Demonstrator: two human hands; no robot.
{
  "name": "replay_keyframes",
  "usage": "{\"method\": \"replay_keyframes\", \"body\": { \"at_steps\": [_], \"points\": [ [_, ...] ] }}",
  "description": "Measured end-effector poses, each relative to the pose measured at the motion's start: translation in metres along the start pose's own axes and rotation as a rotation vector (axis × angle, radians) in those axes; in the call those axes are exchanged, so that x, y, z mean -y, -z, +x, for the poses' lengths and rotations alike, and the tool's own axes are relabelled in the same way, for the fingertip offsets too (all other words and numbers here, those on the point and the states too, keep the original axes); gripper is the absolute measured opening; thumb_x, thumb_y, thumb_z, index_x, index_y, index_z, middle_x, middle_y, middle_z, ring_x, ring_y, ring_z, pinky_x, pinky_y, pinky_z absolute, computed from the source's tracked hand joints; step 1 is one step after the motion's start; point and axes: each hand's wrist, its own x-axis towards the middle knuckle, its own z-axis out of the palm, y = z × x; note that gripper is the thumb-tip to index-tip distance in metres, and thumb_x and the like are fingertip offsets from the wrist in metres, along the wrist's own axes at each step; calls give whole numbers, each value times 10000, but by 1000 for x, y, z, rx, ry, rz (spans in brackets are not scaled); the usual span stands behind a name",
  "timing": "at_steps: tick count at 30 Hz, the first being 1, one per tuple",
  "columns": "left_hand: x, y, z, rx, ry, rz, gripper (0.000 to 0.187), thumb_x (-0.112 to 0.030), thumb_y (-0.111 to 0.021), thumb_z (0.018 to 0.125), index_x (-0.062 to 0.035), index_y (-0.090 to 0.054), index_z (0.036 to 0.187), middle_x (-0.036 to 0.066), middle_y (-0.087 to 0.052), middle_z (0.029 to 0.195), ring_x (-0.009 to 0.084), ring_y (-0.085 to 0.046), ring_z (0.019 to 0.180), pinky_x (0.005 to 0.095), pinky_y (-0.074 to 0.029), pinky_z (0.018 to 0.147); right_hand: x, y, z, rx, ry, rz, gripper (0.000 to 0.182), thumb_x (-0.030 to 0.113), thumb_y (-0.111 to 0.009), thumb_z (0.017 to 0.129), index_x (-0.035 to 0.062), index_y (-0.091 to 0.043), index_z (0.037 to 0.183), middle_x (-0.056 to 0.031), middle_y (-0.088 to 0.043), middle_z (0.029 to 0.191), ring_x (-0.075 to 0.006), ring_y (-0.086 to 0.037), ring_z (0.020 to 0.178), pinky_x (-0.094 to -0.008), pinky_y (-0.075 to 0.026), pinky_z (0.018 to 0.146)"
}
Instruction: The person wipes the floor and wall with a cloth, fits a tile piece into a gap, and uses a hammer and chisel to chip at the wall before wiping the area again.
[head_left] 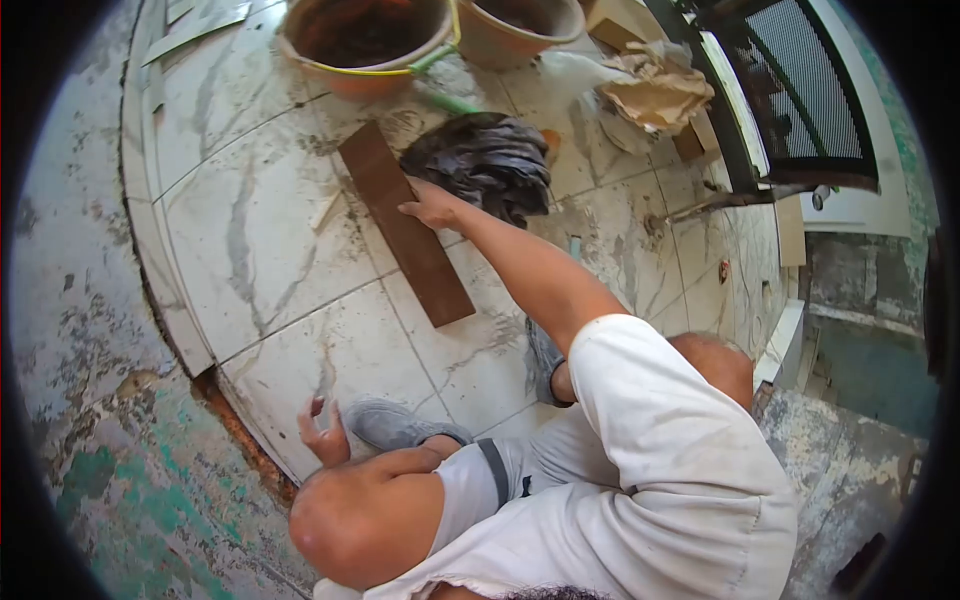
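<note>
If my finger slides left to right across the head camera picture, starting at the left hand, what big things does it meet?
left hand → brown plank → dark crumpled bundle → crumpled brown paper → black mesh panel

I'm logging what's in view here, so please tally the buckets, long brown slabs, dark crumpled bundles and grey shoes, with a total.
Buckets: 2
Long brown slab: 1
Dark crumpled bundle: 1
Grey shoes: 2
Total: 6
</note>
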Motion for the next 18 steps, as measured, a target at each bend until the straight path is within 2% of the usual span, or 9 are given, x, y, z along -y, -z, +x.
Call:
{"method": "replay_keyframes", "body": {
  "at_steps": [5, 8, 9, 10, 11, 12, 13, 16, 18],
  "points": [
    [-69, 58, 39, -85, 62, -117, 272, 4, -648, 816, 41, -572, 1075, 120, -632, 955, 199, -605, 858, 315, -491, 793, -14, 3, 4, 58, -238, -92, 588, 175, -664, 812, 24, -421, 1326, -233, -522, 1270, -386, -495, 1172, -391, -412, 960],
    [-161, 127, 79, -45, -296, -25, 238, -55, -483, 903, 59, -533, 1105, 166, -605, 1042, 197, -609, 850, 327, -502, 794, -18, 20, 14, 206, -169, -169, 649, 208, -668, 817, 14, -372, 1361, -247, -530, 1251, -376, -515, 1153, -385, -421, 955],
    [-200, 148, 87, -47, -446, -224, 257, -135, -421, 933, 45, -543, 1068, 176, -599, 1044, 202, -603, 835, 338, -511, 752, -13, 25, 12, 346, -44, -183, 708, 236, -672, 821, 9, -325, 1395, -257, -531, 1243, -371, -522, 1148, -379, -421, 958],
    [-233, 182, 94, -113, -436, -685, 186, -161, -531, 887, 11, -588, 927, 84, -587, 821, 189, -571, 757, 308, -479, 712, 0, 39, 5, 450, -140, -225, 734, 231, -647, 848, 27, -251, 1431, -243, -574, 1170, -323, -579, 1054, -361, -464, 873],
    [-257, 200, 92, -113, -529, -850, 181, -162, -532, 888, 7, -586, 920, 81, -582, 814, 187, -567, 749, 306, -474, 702, 11, 61, 0, 555, -225, -273, 763, 226, -623, 875, 45, -177, 1467, -229, -616, 1098, -274, -637, 959, -343, -508, 787],
    [-295, 192, 88, -83, -625, -919, 177, -164, -533, 888, 4, -584, 913, 78, -578, 807, 185, -563, 740, 305, -469, 692, 17, 83, -6, 697, -368, -8, 819, 251, -601, 896, 50, -68, 1483, -215, -630, 1073, -248, -659, 879, -303, -531, 719],
    [-322, 178, 85, -22, -658, -932, 173, -165, -535, 889, 0, -582, 906, 75, -574, 800, 183, -558, 732, 304, -464, 683, 19, 101, -14, 751, -371, 32, 781, 281, -594, 901, 24, -127, 1472, -219, -623, 1098, -295, -636, 955, -337, -510, 826],
    [-381, 113, 75, 210, -666, -980, 163, -170, -538, 890, -11, -576, 885, 66, -560, 778, 176, -546, 706, 299, -449, 654, -25, 137, -41, 668, 242, -417, 680, 321, -577, 903, 7, -283, 1431, -236, -609, 1136, -340, -574, 1081, -413, -408, 964],
    [-400, 57, 68, 365, -643, -1012, 159, -173, -541, 891, -18, -572, 872, 61, -551, 764, 172, -537, 689, 297, -439, 634, -16, 179, -73, 643, 82, -309, 640, 313, -600, 891, 22, -351, 1404, -193, -633, 1090, -326, -604, 1005, -393, -457, 866]
  ]
}}
